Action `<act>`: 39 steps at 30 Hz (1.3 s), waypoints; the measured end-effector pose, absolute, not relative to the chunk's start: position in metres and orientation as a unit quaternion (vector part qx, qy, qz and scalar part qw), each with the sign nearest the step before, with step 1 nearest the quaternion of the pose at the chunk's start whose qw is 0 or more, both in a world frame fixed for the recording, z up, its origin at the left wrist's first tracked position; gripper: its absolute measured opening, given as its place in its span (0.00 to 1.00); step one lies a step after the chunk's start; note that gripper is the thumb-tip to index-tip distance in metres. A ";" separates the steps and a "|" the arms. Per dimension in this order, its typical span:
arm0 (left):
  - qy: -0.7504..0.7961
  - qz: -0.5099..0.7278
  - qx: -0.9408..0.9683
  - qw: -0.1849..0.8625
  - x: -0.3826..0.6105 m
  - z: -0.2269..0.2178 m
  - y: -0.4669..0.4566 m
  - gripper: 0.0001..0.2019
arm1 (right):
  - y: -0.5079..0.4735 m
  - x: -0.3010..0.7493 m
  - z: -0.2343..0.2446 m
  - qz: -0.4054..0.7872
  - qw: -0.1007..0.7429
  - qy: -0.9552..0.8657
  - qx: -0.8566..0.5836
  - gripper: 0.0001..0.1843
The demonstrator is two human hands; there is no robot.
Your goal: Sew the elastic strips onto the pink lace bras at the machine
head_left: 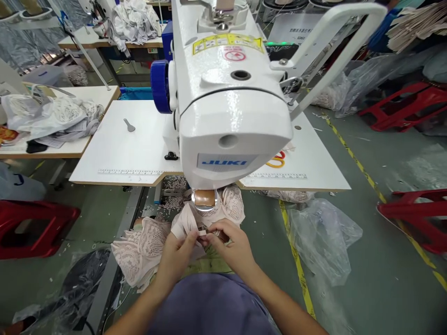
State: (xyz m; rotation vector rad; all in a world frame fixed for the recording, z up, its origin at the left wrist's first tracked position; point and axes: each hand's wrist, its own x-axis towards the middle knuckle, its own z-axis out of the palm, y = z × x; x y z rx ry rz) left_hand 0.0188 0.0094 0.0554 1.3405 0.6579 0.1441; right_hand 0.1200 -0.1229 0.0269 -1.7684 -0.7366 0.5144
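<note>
Just below the head of a white sewing machine (233, 125), my left hand (177, 257) pinches a folded pale fabric band (185, 222) between thumb and fingers. My right hand (233, 245) is closed close beside it, fingertips meeting at the band's small end; what exactly they grip is too small to make out. Pale lace bra cups (233, 204) lie behind my hands, under the machine's rounded metal end (205, 199). More pale lace bras (145, 244) hang in a heap to the left of my left hand.
The white machine table (129, 151) carries a small grey tool (129, 125) on the left and orange-handled scissors (275, 162) on the right. Red stools (35, 225) stand at both sides. A clear plastic bag (323, 237) lies on the floor at right, beside yellow tape (296, 260).
</note>
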 end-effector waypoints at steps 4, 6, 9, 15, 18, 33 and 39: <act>0.287 0.055 0.678 0.674 0.019 0.058 0.010 0.16 | -0.116 0.122 0.026 0.250 0.564 -0.324 -0.718 0.07; 0.271 0.031 0.680 0.681 0.018 0.057 0.012 0.16 | -0.115 0.126 0.028 0.284 0.564 -0.316 -0.708 0.08; 0.243 -0.001 0.662 0.709 0.015 0.055 0.015 0.14 | -0.115 0.135 0.031 0.400 0.564 -0.272 -0.670 0.09; 0.243 -0.004 0.604 0.759 0.016 0.048 0.019 0.14 | -0.116 0.155 0.032 0.568 0.552 -0.235 -0.563 0.15; 0.290 0.037 0.574 0.765 0.018 0.048 0.018 0.15 | -0.118 0.153 0.030 0.410 0.564 -0.243 -0.675 0.12; 0.340 0.110 0.609 0.708 0.020 0.046 -0.001 0.17 | -0.110 0.121 0.031 0.089 0.510 -0.363 -0.775 0.07; 0.295 0.095 0.687 0.657 0.015 0.048 0.008 0.14 | -0.118 0.135 0.041 0.237 0.514 -0.355 -0.744 0.02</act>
